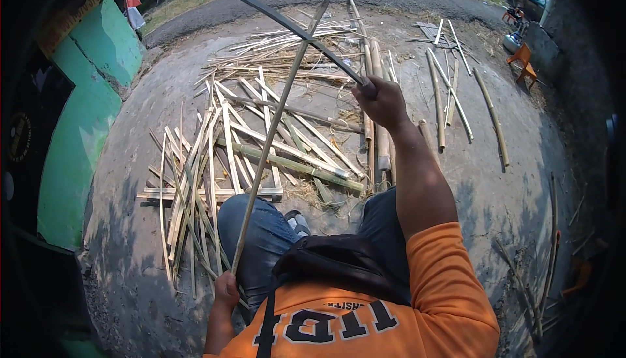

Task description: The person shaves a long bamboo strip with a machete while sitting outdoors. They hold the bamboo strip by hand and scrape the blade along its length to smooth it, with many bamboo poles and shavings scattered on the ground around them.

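My right hand (pixel 383 105) is wrapped round the short handle of a machete (pixel 277 17), held out in front of me. Its long dark blade slants up toward the far left. Low at the left, my left hand (pixel 226 291) closes on the near end of a long, narrow bamboo strip (pixel 268 141). The strip rises past my left knee and slants away toward the far middle. Near its far end the blade crosses it; blade and strip appear to meet there. Beneath lies a loose heap of split bamboo strips (pixel 186 185) on the ground.
More bamboo pieces (pixel 293 44) lie across the far ground. Whole bamboo poles (pixel 490 118) rest to the right. Orange chairs (pixel 523 61) stand at the far right. A green wall (pixel 68 162) borders the left, and an asphalt road (pixel 261 4) runs behind.
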### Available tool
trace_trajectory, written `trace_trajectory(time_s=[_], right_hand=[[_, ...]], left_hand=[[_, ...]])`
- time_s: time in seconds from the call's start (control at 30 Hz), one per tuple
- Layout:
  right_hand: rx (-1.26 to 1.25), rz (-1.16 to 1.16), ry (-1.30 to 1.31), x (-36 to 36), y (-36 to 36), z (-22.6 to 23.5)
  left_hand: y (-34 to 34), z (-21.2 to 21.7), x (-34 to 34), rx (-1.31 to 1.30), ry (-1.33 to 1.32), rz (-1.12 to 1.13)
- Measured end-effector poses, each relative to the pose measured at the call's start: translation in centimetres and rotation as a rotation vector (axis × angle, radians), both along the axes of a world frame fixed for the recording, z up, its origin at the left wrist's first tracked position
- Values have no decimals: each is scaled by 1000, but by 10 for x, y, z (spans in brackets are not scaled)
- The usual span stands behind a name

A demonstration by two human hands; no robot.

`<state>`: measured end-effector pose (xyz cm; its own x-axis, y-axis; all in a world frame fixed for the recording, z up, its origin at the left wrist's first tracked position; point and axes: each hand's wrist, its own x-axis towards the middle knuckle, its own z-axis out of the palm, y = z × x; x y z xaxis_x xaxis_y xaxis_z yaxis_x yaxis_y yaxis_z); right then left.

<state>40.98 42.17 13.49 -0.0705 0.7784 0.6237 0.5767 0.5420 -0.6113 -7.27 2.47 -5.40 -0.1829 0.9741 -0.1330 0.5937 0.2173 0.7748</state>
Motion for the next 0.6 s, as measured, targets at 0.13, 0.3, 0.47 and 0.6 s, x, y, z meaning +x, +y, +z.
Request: trace_trajectory(time_s=[0.13, 0.3, 0.47, 0.6], right_hand=[[90, -51, 123, -3, -4, 7], [183, -61, -52, 1, -7, 15], [319, 24, -268, -17, -13, 18], [279, -34, -391, -23, -9, 13]], left_hand=[[1, 4, 2, 31, 23, -9], [6, 20, 12, 55, 61, -19], [7, 24, 15, 85, 72, -29], [2, 21, 16, 101, 88, -5]])
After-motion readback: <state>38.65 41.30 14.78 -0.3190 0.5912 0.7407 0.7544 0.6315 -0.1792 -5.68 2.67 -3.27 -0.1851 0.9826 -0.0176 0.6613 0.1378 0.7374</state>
